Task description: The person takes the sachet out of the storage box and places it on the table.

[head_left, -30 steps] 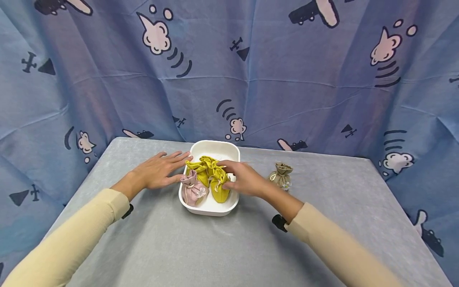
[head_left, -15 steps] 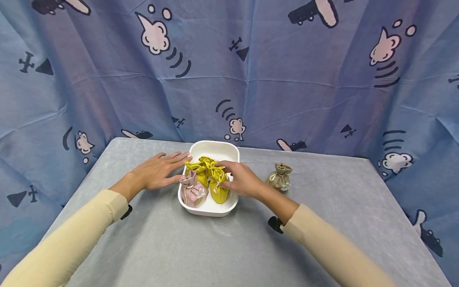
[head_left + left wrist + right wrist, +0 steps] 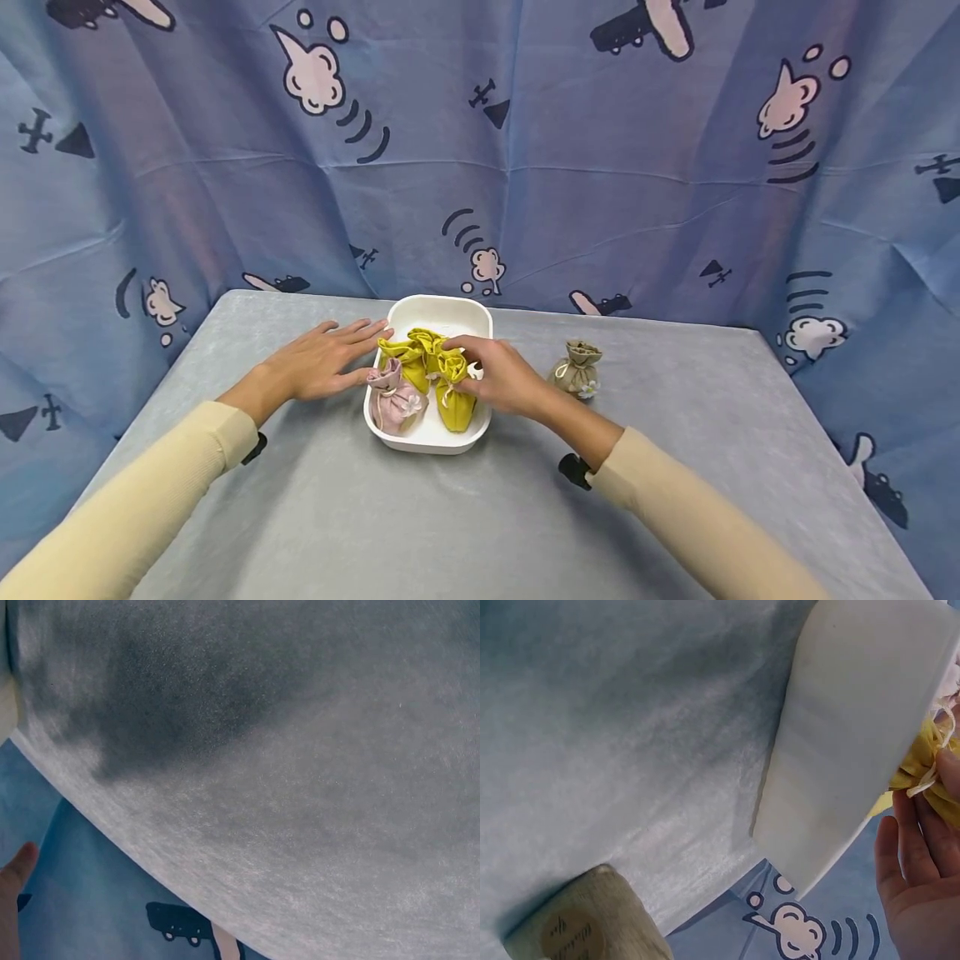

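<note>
A white plastic tub (image 3: 442,310) holds a pink drawstring pouch (image 3: 397,404) at its near left and yellow drawstring pouches. One yellow pouch (image 3: 402,353) lies behind the pink one; another yellow pouch (image 3: 456,410) sits at the right. My right hand (image 3: 504,377) pinches that right-hand yellow pouch by its gathered neck, thumb on the near side. In the right wrist view its pale cord (image 3: 928,777) hangs beside my fingers. My left hand (image 3: 322,360) lies with fingers extended, fingertips at the tub's left rim. Only a fingertip (image 3: 22,862) of it shows in the left wrist view.
A tan drawstring pouch (image 3: 576,371) with a small white flower stands on the grey-covered table (image 3: 360,517), right of the tub beyond my right wrist. A blue patterned curtain (image 3: 420,200) hangs along the back edge and sides.
The whole head view has shifted slightly, moving the scene a little left. The pinched yellow pouch's lower end has come slightly nearer to me. My left hand stays at the tub's rim.
</note>
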`<state>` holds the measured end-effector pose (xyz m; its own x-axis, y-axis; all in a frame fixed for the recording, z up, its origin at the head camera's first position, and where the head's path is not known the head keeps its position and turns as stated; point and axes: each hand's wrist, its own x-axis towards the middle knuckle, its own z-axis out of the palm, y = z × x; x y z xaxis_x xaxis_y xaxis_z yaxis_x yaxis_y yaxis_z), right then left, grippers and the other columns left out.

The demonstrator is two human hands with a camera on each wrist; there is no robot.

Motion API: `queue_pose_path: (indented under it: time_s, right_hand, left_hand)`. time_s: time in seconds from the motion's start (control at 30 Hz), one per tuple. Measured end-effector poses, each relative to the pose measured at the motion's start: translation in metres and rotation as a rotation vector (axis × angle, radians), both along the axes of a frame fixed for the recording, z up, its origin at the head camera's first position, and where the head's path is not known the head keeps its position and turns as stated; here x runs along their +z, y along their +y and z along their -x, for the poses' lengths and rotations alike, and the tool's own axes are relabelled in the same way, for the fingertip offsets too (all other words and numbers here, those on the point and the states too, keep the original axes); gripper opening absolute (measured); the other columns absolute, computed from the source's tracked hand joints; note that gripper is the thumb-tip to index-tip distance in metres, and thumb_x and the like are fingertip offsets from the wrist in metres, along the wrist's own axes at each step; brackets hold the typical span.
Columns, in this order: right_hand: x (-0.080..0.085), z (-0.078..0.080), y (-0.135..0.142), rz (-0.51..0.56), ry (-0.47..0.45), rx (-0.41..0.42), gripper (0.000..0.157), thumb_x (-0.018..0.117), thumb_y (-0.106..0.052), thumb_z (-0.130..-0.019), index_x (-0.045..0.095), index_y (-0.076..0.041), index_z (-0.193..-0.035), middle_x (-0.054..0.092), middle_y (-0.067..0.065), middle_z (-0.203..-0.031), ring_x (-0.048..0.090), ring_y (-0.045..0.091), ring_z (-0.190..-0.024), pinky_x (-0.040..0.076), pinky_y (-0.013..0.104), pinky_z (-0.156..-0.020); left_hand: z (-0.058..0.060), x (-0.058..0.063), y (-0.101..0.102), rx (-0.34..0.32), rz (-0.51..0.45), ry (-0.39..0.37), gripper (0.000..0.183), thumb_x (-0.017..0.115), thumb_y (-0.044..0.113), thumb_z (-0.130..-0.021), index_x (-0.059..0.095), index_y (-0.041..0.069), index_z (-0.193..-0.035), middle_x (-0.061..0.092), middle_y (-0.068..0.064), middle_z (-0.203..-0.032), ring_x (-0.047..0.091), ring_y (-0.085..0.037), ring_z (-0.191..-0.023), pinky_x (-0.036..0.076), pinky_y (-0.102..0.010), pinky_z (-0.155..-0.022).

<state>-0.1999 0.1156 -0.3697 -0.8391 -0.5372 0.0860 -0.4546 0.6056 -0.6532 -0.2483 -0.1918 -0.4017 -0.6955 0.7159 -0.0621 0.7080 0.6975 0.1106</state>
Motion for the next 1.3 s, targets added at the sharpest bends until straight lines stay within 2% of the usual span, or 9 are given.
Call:
queue_pose_path:
  time_s: [0.37, 0.53, 0.87, 1.07, 1.3]
  right_hand:
    - [0.022, -0.003, 0.01, -0.019, 0.019, -0.025, 0.053, 0.077, -0.001, -0.084, 0.06, -0.007, -0.134, 0.069, 0.011, -0.121, 0.066, 0.025, -0.104, 0.052, 0.044, -0.094]
    - [0.036, -0.002, 0.016, -0.017, 0.07, -0.013, 0.054, 0.078, -0.001, -0.084, 0.06, -0.007, -0.134, 0.068, 0.01, -0.122, 0.067, 0.024, -0.103, 0.053, 0.042, -0.093]
    - [0.061, 0.002, 0.035, 0.044, 0.18, -0.052, 0.054, 0.079, 0.002, -0.083, 0.06, -0.006, -0.133, 0.069, 0.01, -0.12, 0.07, 0.027, -0.101, 0.056, 0.039, -0.089]
    - [0.069, 0.006, 0.045, 0.048, 0.218, -0.077, 0.052, 0.077, 0.002, -0.084, 0.061, -0.007, -0.133, 0.07, 0.01, -0.118, 0.07, 0.028, -0.1, 0.056, 0.041, -0.087]
    - [0.071, 0.006, 0.056, 0.06, 0.207, -0.107, 0.053, 0.075, 0.005, -0.084, 0.059, -0.004, -0.134, 0.069, 0.013, -0.117, 0.069, 0.028, -0.098, 0.056, 0.04, -0.088]
  left_hand:
    - [0.0, 0.0, 0.001, -0.004, -0.013, -0.005, 0.069, 0.039, 0.057, -0.103, 0.025, 0.021, -0.16, 0.02, -0.001, -0.165, 0.021, -0.028, -0.15, 0.023, -0.064, -0.113]
    - [-0.001, 0.0, 0.0, -0.004, -0.008, -0.001, 0.068, 0.038, 0.057, -0.103, 0.025, 0.02, -0.16, 0.02, -0.001, -0.165, 0.022, -0.028, -0.15, 0.024, -0.064, -0.113]
    - [-0.001, 0.0, 0.0, -0.001, -0.008, 0.0, 0.069, 0.039, 0.057, -0.103, 0.025, 0.02, -0.16, 0.02, -0.001, -0.165, 0.021, -0.028, -0.15, 0.023, -0.064, -0.113]
    - [-0.001, 0.0, -0.001, 0.007, -0.006, -0.001, 0.069, 0.038, 0.058, -0.103, 0.025, 0.021, -0.16, 0.02, 0.0, -0.165, 0.021, -0.027, -0.15, 0.023, -0.063, -0.114]
    - [-0.001, 0.0, -0.002, 0.003, -0.016, 0.002, 0.069, 0.039, 0.057, -0.103, 0.026, 0.02, -0.159, 0.021, -0.001, -0.165, 0.022, -0.028, -0.15, 0.024, -0.064, -0.113]
